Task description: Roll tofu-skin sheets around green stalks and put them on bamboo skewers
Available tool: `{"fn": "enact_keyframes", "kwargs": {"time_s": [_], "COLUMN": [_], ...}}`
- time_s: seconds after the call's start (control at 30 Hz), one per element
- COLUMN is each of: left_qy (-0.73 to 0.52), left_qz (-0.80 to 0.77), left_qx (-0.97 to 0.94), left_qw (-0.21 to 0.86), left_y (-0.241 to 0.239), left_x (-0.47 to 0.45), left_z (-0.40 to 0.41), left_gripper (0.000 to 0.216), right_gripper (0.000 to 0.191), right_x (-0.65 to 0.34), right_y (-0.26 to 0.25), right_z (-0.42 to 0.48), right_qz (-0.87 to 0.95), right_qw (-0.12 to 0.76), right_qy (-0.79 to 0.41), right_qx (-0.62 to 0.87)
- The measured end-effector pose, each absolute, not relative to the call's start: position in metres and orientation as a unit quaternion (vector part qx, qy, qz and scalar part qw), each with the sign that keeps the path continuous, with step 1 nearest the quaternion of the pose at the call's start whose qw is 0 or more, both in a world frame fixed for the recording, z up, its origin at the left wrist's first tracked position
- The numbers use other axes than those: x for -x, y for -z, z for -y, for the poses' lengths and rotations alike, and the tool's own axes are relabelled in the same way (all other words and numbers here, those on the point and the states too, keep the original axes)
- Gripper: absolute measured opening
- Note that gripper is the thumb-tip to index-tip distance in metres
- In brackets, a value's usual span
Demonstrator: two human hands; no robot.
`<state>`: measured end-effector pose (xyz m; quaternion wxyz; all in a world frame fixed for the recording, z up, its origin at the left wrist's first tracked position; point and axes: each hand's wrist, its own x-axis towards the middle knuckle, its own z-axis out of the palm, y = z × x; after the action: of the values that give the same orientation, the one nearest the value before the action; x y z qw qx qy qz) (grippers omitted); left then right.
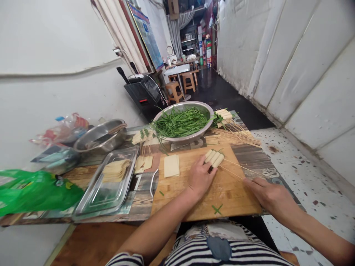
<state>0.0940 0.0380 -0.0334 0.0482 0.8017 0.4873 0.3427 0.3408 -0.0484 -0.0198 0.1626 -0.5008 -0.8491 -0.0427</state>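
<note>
While the left hand [202,175] clamped pale rolls [215,158] by their left ends at the cutting board's [235,199] far side, the right hand's [267,194] fingertips pinched a skewer [233,173]; keeping it level seemed wise, lest the rolls split.
</note>
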Motion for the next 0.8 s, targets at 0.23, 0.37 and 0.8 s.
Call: {"fn": "enact_keyframes", "kwargs": {"time_s": [0.23,0.37,0.8], "left_qy": [-0.347,-0.345,-0.335], "left_qz": [-0.495,-0.494,-0.501], "left_qx": [-0.795,-0.797,-0.797], "left_qw": [0.050,0.052,0.048], "left_y": [0.037,0.036,0.035], "left_x": [-0.094,-0.094,-0.094], "left_z": [-0.038,-0.037,-0.034], "left_gripper": [0.012,0.012,0.013], "right_gripper": [0.038,0.039,0.041], "right_x": [-0.341,-0.340,-0.330], "right_y": [0.016,0.025,0.037], "right_z": [0.042,0.039,0.033], "right_qz": [0.861,0.856,0.857], "right_qw": [0.163,0.164,0.160], "right_qy": [0.053,0.073,0.125], "right_qx": [0.479,0.484,0.473]}}
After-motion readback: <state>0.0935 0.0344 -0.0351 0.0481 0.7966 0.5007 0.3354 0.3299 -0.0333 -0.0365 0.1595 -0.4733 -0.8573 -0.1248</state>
